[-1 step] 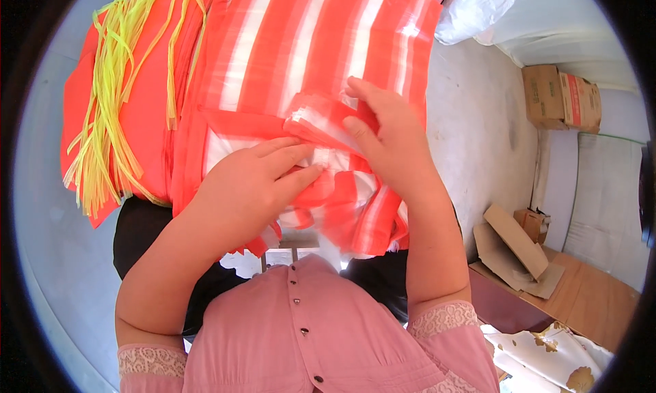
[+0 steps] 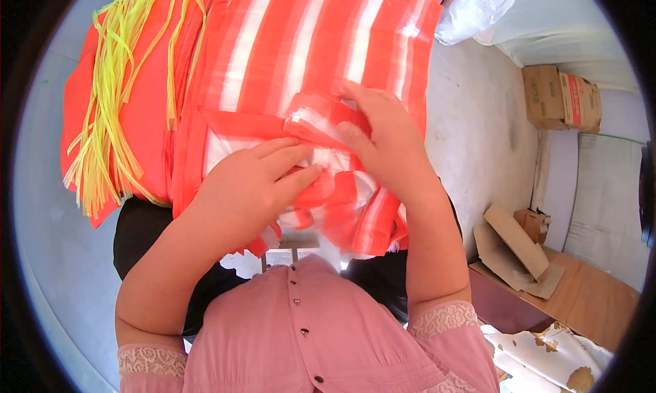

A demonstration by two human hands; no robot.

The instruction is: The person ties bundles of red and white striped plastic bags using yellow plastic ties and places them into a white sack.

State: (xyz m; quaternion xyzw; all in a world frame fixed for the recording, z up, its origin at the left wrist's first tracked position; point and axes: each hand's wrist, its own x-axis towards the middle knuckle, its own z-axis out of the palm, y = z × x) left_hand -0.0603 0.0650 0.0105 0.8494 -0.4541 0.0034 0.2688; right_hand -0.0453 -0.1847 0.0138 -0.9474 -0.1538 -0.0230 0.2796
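Note:
A broad sheet of thin, shiny red-and-white striped plastic [image 2: 311,48] lies spread in front of me. Its near end is bunched into loose folds [image 2: 342,188], and whether these belong to one piece or several I cannot tell. My left hand [image 2: 256,181] rests on the folds from the left with its fingers stretched out. On the right side my right hand [image 2: 389,137] is over a crumpled fold, thumb and forefinger apart, with red plastic showing between them. Its other fingers are mostly hidden.
Left of the striped plastic lies a red stack [image 2: 147,106] draped with yellow-green strips [image 2: 113,120]. A white plastic bag [image 2: 475,10] is at the far right. Farther right are a cardboard box [image 2: 560,98], a flattened carton [image 2: 516,249] on a wooden surface [image 2: 588,284], and a patterned white cloth [image 2: 547,355].
My right hand has shifted slightly to the left, its thumb and forefinger lying a little lower on the folds. The left hand stays in place.

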